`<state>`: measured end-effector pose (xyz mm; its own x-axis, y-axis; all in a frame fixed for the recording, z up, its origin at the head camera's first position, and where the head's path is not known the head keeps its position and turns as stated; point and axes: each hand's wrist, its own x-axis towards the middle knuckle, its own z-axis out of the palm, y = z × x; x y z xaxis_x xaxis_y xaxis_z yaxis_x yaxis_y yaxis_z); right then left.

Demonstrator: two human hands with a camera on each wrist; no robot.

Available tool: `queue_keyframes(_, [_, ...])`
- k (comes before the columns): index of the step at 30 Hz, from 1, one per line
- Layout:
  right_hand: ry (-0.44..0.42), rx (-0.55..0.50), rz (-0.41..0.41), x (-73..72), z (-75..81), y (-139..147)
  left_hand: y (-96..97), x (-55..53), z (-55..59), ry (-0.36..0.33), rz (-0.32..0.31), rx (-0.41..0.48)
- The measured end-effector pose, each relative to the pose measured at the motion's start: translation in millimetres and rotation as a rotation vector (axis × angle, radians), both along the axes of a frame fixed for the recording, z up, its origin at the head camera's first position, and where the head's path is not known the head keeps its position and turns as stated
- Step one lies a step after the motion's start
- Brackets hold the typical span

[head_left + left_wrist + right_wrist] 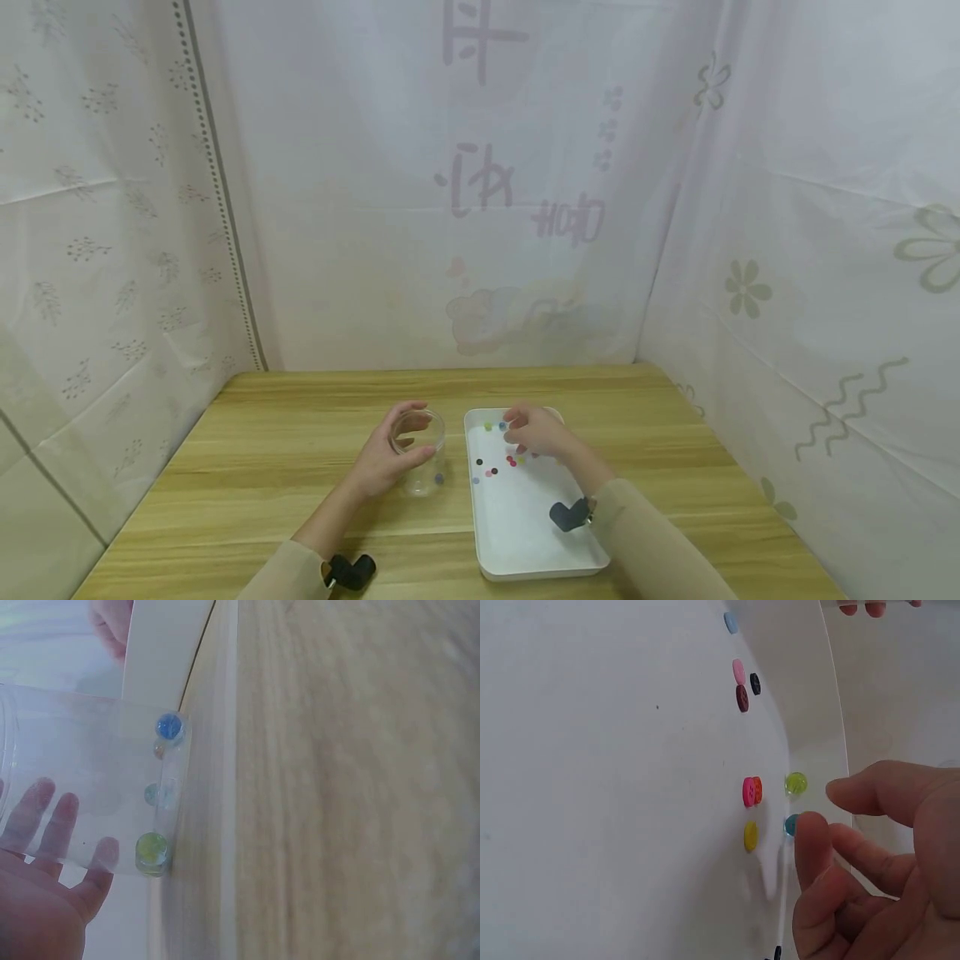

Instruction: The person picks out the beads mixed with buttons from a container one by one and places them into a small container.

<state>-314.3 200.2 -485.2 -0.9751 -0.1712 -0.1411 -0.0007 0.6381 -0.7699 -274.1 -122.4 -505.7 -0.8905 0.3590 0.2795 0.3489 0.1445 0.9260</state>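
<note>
My left hand (379, 462) grips a clear, open-topped jar (417, 479) that stands on the table left of the tray. Through its wall, the left wrist view shows several glass marbles at the bottom, among them a blue marble (169, 726) and a yellow-green one (152, 848). Over the far part of the white tray (525, 525) hovers my right hand (542, 432), thumb and forefinger apart, with nothing between them. Just beyond those fingers, by the tray wall, lie a green marble (796, 783) and a teal marble (790, 826), the latter partly hidden by a fingertip.
Small buttons lie scattered in the tray: a yellow button (751, 836), a bright pink button (748, 792) against an orange one, a dark red button (742, 698), a black button (755, 684) and a light blue button (730, 622). Patterned curtains (360, 208) surround the wooden table (300, 425).
</note>
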Motion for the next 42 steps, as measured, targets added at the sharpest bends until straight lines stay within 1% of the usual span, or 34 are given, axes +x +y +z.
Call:
queue_keyframes(3, [0.004,0.048,-0.033,0.2,-0.7,-2.0,0.5,0.0,0.2,-0.002,-0.001,0.005])
queue_keyframes(7, [0.0,0.109,-0.035,1.0,-1.4,-5.1,0.5,0.4,0.3,-0.006,-0.004,0.013])
queue_keyframes(9, [0.0,0.122,-0.028,1.3,-2.5,-6.9,0.3,0.6,0.2,-0.008,-0.005,0.012])
queue_keyframes(13, [0.001,0.112,-0.01,1.2,-5.0,-11.4,0.2,1.2,0.1,-0.008,-0.004,0.006])
queue_keyframes(23, [-0.028,0.052,0.027,-2.9,-5.2,-26.8,1.1,1.9,0.4,-0.001,-0.002,0.016])
queue_keyframes(31, [0.019,0.001,0.063,-5.6,-13.9,-32.9,1.5,1.2,0.8,-0.006,-0.004,0.022])
queue_keyframes(35, [0.024,-0.036,0.072,-5.1,-16.3,-34.0,2.3,0.9,0.5,-0.007,0.0,0.021])
queue_keyframes(42, [0.003,-0.029,0.101,-4.1,-18.3,-36.1,1.6,-0.1,-0.9,-0.003,0.012,0.02])
